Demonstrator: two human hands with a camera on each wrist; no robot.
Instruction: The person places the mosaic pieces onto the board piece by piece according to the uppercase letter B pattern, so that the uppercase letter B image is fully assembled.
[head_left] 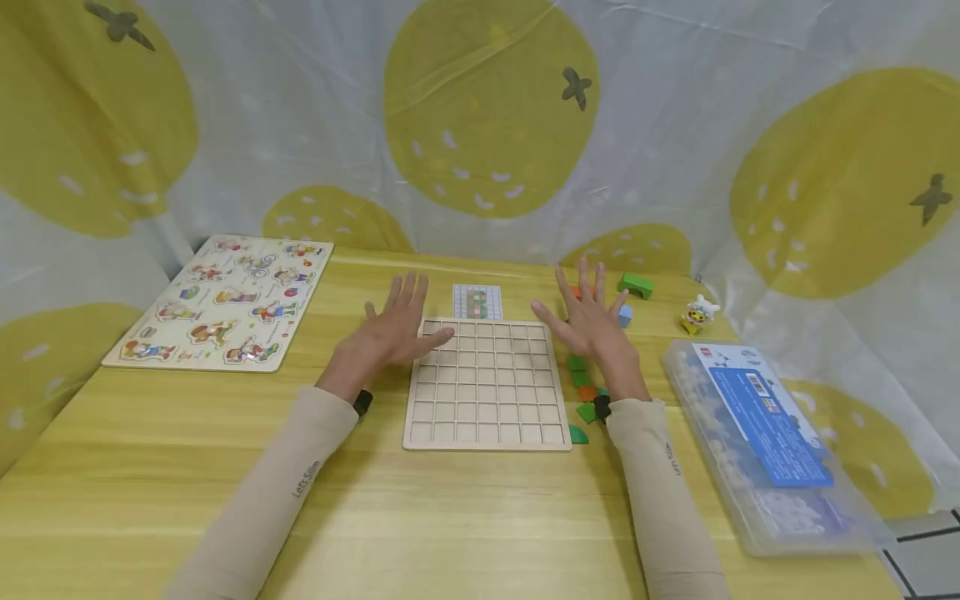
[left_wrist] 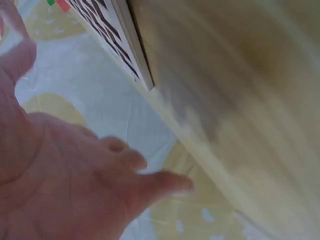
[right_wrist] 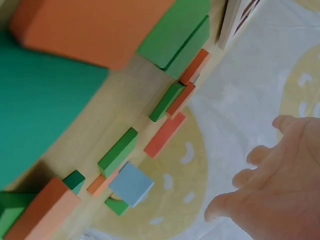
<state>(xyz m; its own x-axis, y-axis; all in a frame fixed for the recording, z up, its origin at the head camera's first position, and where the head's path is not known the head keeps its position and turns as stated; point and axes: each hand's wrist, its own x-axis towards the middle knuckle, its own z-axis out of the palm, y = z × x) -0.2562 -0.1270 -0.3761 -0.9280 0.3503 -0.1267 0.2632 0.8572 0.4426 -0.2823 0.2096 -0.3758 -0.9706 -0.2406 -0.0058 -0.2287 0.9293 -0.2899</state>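
A square wooden grid board (head_left: 487,383) with shallow cells lies flat on the table between the two hands. My left hand (head_left: 386,333), fingers spread, hovers at the board's upper left, its thumb over the corner cells. My right hand (head_left: 592,325) hovers beyond the upper right corner, fingers also spread and holding nothing. Beneath and beside it are green blocks (head_left: 577,371), an orange block (head_left: 587,393) and a blue block (head_left: 625,316). The right wrist view shows the blue block (right_wrist: 131,184) among several green and orange ones. Behind the board lies a printed pattern card (head_left: 477,302).
A peg puzzle board (head_left: 225,304) with cartoon figures lies at the left. On the right sits a clear plastic case (head_left: 772,450) with a blue label. A small white-and-yellow toy figure (head_left: 699,313) and a green arch block (head_left: 636,286) stand near the back right, before a fruit-patterned curtain (head_left: 487,100).
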